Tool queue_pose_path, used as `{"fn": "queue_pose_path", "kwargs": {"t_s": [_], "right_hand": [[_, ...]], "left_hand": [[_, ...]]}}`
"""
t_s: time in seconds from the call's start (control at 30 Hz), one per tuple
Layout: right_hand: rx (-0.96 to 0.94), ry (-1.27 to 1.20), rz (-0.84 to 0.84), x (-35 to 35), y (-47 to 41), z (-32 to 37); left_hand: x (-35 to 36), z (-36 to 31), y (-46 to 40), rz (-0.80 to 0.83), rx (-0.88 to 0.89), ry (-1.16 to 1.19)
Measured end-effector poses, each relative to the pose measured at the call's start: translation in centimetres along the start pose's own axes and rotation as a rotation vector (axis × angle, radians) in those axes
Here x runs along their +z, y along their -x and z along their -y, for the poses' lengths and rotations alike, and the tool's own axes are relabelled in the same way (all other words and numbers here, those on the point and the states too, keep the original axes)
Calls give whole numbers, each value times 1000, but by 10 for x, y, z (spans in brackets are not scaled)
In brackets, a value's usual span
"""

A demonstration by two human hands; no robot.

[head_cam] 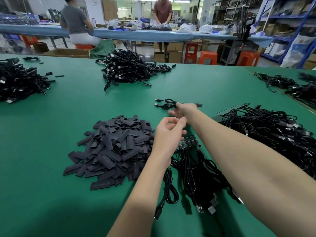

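The green surface (51, 134) carries everything in loose heaps, so work from the biggest landmarks in. To your right lies the large tangle of cables (273, 134). A second heap (126, 69) sits far ahead and a third heap (20, 82) at far left. Just left of your arms is the mound of flat black sleeves (111, 147), and beneath your forearms a smaller bunch of cables (196, 168) with small boards at their ends. The pair of coiled cables (166, 104) is out ahead of you, beyond the sleeves, low over the surface or resting on it; I cannot tell which. Your right hand (185, 109) pinches that pair at its middle between thumb and forefinger, the other fingers spread loosely below. Your left hand (168, 134) hangs near it, fingers loosely curled, gripping nothing that shows. To do this well, I judge you should hold the coils together at the pinch so both plugs lie parallel, and set them down well apart from the heaps. As for containers, a cardboard box (68, 53) stands beyond the far edge, its contents hidden, and clear bags (186, 28) on the distant bench hold dark goods
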State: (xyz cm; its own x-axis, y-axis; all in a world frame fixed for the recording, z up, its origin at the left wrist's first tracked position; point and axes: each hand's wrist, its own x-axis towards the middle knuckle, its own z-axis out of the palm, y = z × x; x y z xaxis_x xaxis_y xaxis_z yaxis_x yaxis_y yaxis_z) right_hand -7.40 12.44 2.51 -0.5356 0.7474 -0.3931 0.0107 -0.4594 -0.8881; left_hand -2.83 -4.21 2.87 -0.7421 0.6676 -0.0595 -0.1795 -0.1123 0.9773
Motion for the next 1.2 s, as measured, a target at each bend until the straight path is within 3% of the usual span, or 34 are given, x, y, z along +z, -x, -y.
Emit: {"fn": "queue_pose_path", "kwargs": {"t_s": [0.17,0.33,0.5,0.63,0.73,0.87,1.03,1.2], "right_hand": [[57,-161,76,1,-1,18],[118,-75,176,-7,25,45],[-121,785,146,-47,74,42],[-210,1054,17,-92,106,16],[-183,943,30,-111,120,-4],[-101,514,129,-111,129,-16],[-136,337,196,-108,134,-20],[-162,186,343,-106,139,-15]], "left_hand": [[1,0,0,38,14,-46],[-1,1,0,43,12,-69],[-1,2,-1,44,25,-113],[-2,4,-2,41,31,-146],[-1,6,-2,44,40,-161],[1,5,-1,54,70,-163],[3,0,-2,-101,408,-562],[7,-1,-9,-76,439,-744]]}}
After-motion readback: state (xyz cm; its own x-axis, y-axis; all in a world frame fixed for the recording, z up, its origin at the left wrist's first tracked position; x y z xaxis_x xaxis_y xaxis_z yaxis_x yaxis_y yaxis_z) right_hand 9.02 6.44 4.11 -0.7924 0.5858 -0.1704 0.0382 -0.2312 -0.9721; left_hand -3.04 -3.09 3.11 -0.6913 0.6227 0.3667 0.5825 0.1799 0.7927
